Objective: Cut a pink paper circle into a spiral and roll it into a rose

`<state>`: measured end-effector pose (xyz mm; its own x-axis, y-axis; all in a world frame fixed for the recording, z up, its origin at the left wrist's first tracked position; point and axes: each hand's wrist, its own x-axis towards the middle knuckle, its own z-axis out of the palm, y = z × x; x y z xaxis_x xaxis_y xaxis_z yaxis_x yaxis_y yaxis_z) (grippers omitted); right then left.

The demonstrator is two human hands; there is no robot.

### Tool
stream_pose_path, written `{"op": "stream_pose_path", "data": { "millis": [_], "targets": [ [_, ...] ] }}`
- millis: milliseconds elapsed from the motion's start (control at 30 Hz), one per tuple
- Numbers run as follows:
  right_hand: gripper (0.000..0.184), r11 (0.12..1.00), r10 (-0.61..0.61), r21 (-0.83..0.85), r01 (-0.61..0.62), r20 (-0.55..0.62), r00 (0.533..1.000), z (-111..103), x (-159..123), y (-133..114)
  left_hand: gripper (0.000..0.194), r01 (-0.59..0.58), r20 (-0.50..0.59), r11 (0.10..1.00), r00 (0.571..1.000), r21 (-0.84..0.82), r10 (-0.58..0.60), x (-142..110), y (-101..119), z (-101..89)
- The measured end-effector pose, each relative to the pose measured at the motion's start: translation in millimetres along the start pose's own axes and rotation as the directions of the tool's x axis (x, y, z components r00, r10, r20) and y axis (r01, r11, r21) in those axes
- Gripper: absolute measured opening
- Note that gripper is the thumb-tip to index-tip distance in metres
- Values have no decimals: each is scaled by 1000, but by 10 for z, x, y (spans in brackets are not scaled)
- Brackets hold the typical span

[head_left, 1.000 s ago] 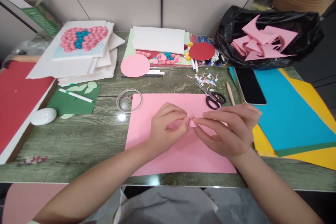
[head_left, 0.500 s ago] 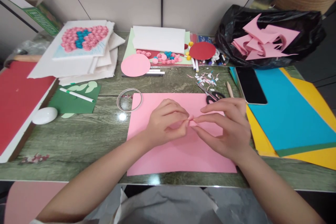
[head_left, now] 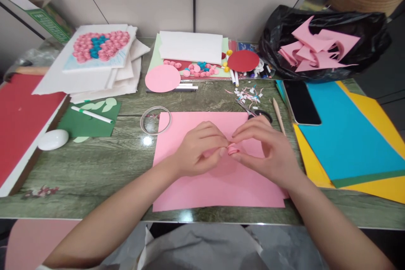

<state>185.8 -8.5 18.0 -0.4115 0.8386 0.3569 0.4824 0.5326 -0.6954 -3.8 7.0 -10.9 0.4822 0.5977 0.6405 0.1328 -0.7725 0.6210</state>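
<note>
Head view — both hands [head_left: 201,148] [head_left: 274,148] hold pink coil [head_left: 233,149].

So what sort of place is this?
It looks like a craft table, though I can't tell which room. You can see a small curled pink piece in the fingers, scissors, and pink paper offcuts in a black bag.

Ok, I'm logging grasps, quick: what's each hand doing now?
Left hand: closed, pinching the pink paper curl.
Right hand: curved around the same curl; whether gripping cannot be told.
</note>
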Motion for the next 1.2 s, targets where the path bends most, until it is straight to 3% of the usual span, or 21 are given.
{"op": "stream_pose_path", "data": {
  "millis": [133, 267, 433, 533, 700, 833, 1033, 1200],
  "targets": [
    [13, 967, 154, 185, -177, 133, 979, -27, 15, 21, 13, 63, 58, 992, 997, -107, -57, -18, 16, 27],
    [15, 894, 261, 293, -338, 272, 926, -50, 23, 31, 11, 216, 128, 955, 973, -206, -192, -19, 67, 43],
    [12, 864, 280, 334, -377, 303, 911, -45, 16, 59, 13, 379, 148, 903, 923, -201, -355, -9, 124, 53],
    [11, 861, 282, 334, -383, 312, 907, -25, 11, 74, 12, 486, 146, 859, 873, -162, -466, 9, 154, 71],
    [19, 881, 258, 297, -370, 355, 899, 8, 21, 87, 17, 649, 229, 745, 757, -154, -612, 43, 183, 81],
    [22, 901, 245, 253, -352, 372, 895, 33, 29, 89, 25, 687, 304, 698, 721, -203, -622, 30, 174, 77],
    [24, 969, 152, 150, -196, 264, 953, 74, 2, 116, 23, 699, 276, 683, 713, -212, -644, 22, 178, 87],
    [16, 979, -52, -192, 65, 71, 996, 107, -43, 127, 18, 672, 168, 725, 740, -152, -651, 21, 191, 98]
  ]
}}
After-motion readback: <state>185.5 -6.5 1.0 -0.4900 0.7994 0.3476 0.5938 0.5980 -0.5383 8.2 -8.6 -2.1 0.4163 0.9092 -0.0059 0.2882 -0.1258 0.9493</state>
